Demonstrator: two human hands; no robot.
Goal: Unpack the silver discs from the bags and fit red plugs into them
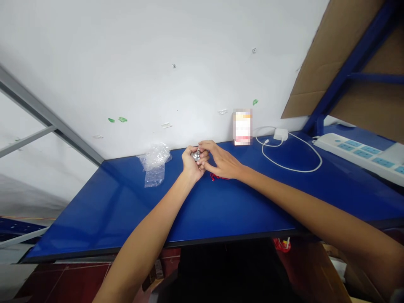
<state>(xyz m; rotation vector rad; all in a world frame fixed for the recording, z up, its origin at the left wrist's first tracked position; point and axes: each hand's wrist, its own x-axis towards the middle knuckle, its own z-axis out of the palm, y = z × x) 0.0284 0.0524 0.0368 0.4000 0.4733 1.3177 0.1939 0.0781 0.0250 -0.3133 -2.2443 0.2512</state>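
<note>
A white wall (pixel 142 63) backs your blue table (pixel 233 210). Your hands are together near its far edge: your left hand (pixel 191 163) is closed around a silver ball (pixel 196 156), and your right hand (pixel 223 160) curls in over it from the side; whether those fingers pinch it, I can't tell. A red cord (pixel 217 178) lies just under your right hand. Left of your hands sits a clear bag (pixel 155 164); to the right, a white charger (pixel 280 134) with its cable.

workshop-like: blue bench (pixel 94 210), metal frame (pixel 351 64), power strip (pixel 361 154)
</note>
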